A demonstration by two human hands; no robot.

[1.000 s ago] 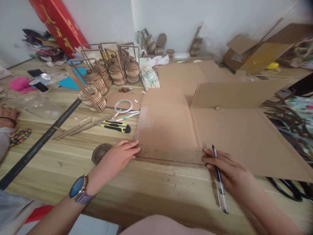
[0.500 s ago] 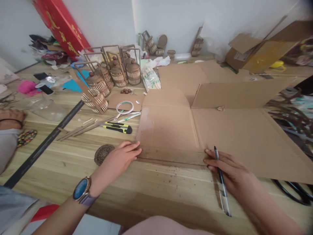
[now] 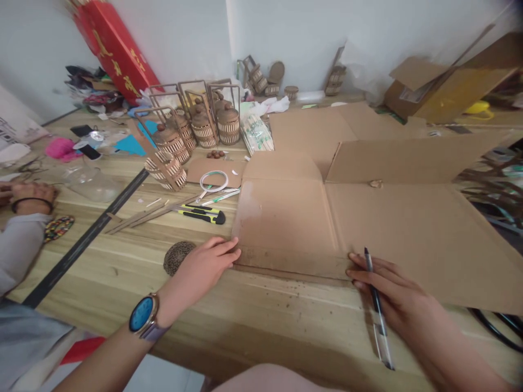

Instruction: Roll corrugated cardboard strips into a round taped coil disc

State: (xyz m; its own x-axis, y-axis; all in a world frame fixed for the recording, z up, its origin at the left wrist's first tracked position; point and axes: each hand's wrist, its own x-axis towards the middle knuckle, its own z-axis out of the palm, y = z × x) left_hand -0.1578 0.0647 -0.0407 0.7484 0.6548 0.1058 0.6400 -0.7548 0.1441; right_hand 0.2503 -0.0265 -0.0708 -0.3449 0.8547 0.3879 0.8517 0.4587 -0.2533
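A large unfolded cardboard box (image 3: 286,212) lies in front of me. Along its near edge runs a flat brownish strip (image 3: 294,263), perhaps a ruler; its markings are too faint to read. My left hand (image 3: 214,258) rests at the strip's left end, fingers stretched and fingertips touching it. At the other end, my right hand (image 3: 388,283) touches the strip with its fingertips. A black pen with a clear barrel (image 3: 378,313) is held between the right hand's fingers, tip pointing away from me. Beside my left wrist sits a round woven dark piece (image 3: 178,258).
A yellow-black box cutter (image 3: 202,214), thin strips (image 3: 137,219) and a roll of white tape (image 3: 214,181) lie left of the cardboard. Small lidded bamboo baskets (image 3: 204,128) stand behind. Another person's hand (image 3: 32,196) is at far left. An open box (image 3: 420,81) stands back right.
The whole view has shifted slightly, so things appear a little further right. Both hands keep their places on the strip, and the pen stays in my right hand.
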